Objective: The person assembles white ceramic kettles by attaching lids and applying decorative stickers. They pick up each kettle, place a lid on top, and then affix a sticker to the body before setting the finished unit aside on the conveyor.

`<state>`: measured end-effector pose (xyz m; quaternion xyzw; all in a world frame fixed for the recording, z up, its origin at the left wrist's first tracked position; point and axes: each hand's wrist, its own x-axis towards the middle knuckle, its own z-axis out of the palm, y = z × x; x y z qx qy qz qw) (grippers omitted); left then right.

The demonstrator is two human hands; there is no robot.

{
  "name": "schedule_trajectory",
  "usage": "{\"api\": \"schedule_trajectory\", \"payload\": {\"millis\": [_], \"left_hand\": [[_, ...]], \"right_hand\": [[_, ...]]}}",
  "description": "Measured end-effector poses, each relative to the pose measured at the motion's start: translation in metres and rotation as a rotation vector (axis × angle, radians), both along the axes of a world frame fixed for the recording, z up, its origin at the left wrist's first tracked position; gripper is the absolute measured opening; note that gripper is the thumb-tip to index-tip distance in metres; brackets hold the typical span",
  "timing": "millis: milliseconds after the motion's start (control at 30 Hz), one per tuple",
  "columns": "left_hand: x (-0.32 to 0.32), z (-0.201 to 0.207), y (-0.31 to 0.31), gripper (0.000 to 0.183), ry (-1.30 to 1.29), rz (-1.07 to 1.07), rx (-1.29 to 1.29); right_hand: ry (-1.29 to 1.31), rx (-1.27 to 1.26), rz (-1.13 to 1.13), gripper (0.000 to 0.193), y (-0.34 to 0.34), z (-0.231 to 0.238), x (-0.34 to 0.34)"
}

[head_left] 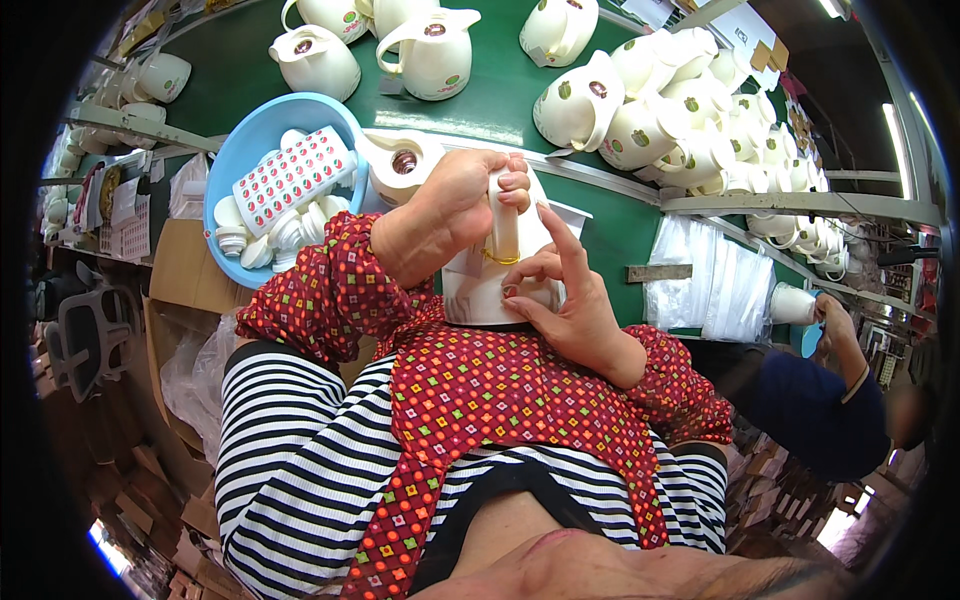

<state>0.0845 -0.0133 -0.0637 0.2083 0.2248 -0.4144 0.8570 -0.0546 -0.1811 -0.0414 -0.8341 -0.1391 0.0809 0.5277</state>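
Observation:
A white jug (472, 301) stands upright close against my apron. My left hand (450, 200) is closed around the top of its handle (505, 232). A yellow tie (501, 259) loops round the lower handle. Against the side of the jug, my right hand (578, 300) has its thumb and a bent finger pressed together, while the index finger stretches up beside the handle. Whatever sits between that thumb and finger is hidden. Just beyond my left hand is another white jug (415, 183) with a brown opening on top.
A blue basin (232, 140) at left holds white lids (230, 240) and a sticker sheet (290, 180). White jugs (435, 65) stand across the green table; others (655, 130) crowd the right. Clear plastic bags (710, 285) lie near a metal bar (658, 273). A co-worker's hand (838, 325) is at far right.

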Motion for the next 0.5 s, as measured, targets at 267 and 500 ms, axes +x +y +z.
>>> {"api": "schedule_trajectory", "payload": {"millis": [267,500], "left_hand": [[0.001,-0.005,-0.006,0.026,-0.029,-0.067,-0.15],[0.058,0.028,-0.016,0.041,-0.519,-0.088,-0.123]], "right_hand": [[-0.212,-0.18,-0.263,0.136,-0.001,-0.012,0.017],[-0.353,-0.14,-0.388,0.118,-0.041,0.006,0.019]]}}
